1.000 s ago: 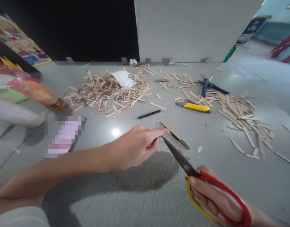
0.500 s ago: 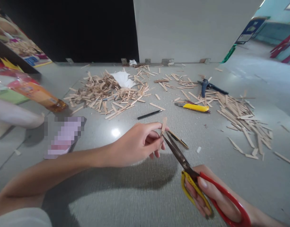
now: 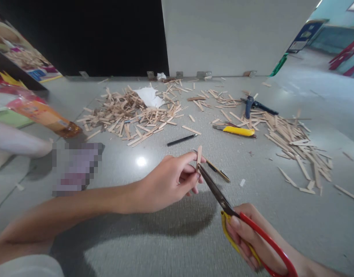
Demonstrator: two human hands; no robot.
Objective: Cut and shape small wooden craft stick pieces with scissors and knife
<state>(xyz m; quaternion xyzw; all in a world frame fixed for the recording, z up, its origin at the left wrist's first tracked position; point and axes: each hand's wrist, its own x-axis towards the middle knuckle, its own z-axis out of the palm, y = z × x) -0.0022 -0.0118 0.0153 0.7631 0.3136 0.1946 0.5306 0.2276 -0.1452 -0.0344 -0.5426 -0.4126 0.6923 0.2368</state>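
Note:
Between the thumb and fingers of my left hand (image 3: pixel 173 179) a short flat wooden stick (image 3: pixel 199 154) is pinched, pointing upward. My right hand (image 3: pixel 252 231) is wrapped round the handles of a pair of scissors (image 3: pixel 223 202), one handle red and the other yellow. The blades are nearly closed, and their tips meet the lower part of the stick beside my left fingertips. Just behind the tips a pen (image 3: pixel 218 171) lies on the floor. A thin black pen-like tool (image 3: pixel 182 140) lies farther back.
A heap of wooden pieces (image 3: pixel 121 111) with white paper (image 3: pixel 149 96) lies back left; more sticks (image 3: pixel 304 150) lie right. A yellow box cutter (image 3: pixel 239 131) and dark blue-handled tool (image 3: pixel 259 105) lie between. A bottle (image 3: pixel 55 119), a phone-like object (image 3: pixel 78 167) and another person's limb (image 3: pixel 17 138) are left.
The scissor blades have closed from slightly apart to nearly together on the stick. Both handles have drawn closer, and my left hand has dropped slightly.

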